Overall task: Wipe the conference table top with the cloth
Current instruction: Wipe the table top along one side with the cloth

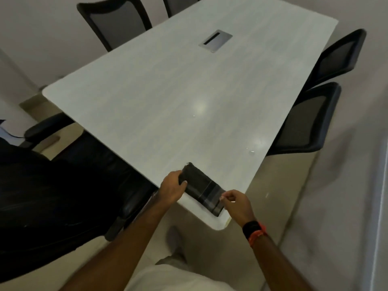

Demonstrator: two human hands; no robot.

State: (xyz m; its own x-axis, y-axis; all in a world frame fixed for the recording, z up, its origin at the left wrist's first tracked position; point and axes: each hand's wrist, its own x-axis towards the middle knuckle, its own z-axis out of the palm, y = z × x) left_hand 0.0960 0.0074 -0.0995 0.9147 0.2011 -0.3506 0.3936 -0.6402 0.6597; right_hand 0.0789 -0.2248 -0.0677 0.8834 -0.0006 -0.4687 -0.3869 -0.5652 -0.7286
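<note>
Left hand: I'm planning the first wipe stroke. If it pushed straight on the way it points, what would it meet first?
Only the cloth that the left hand already grips; beyond it, bare table top toward the far right edge. Depth is hard to judge.

The table [168,97] is showing up pale grey-white with a faint streaky grain, and its inset plate [215,40] is looking silver-grey. The cloth [201,191] is reading dark, near black, with lighter grey stripes. Chairs [306,120] are looking black, wristband [255,231] black and orange.
</note>
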